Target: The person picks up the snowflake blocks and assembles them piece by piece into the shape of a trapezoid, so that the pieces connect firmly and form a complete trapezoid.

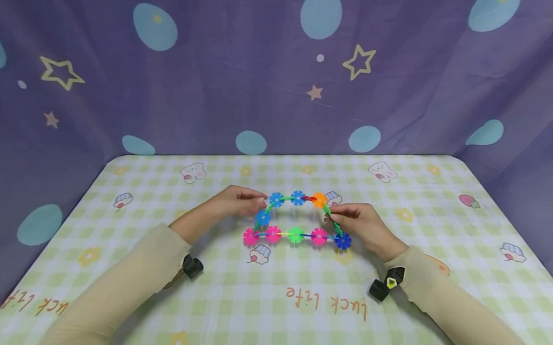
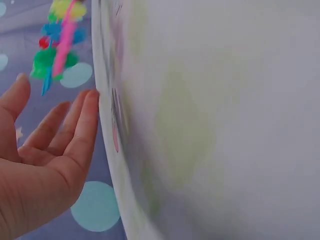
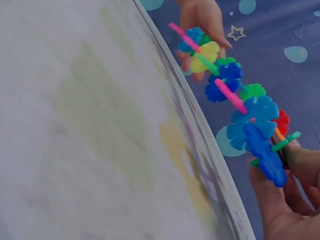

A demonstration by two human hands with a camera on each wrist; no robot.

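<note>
A closed loop of interlocking plastic snowflake discs [image 1: 295, 235] stands over the middle of the table, roughly trapezoid in shape. Its front row runs pink, green, pink and dark blue; blue and orange discs form the shorter back row. My right hand [image 1: 366, 224] pinches the loop's right side by its green discs, thumb and fingers closed round them in the right wrist view. At the loop's left side is my left hand [image 1: 241, 200]. The left wrist view shows that hand [image 2: 55, 155] with thumb and fingers spread, a gap between them and the discs [image 2: 62, 42].
A green-and-white checked cloth [image 1: 235, 303] with printed flowers and lettering covers the table. Behind it hangs a purple curtain [image 1: 215, 79] with blue ovals and stars. Small black devices [image 1: 193, 267] are strapped to both wrists.
</note>
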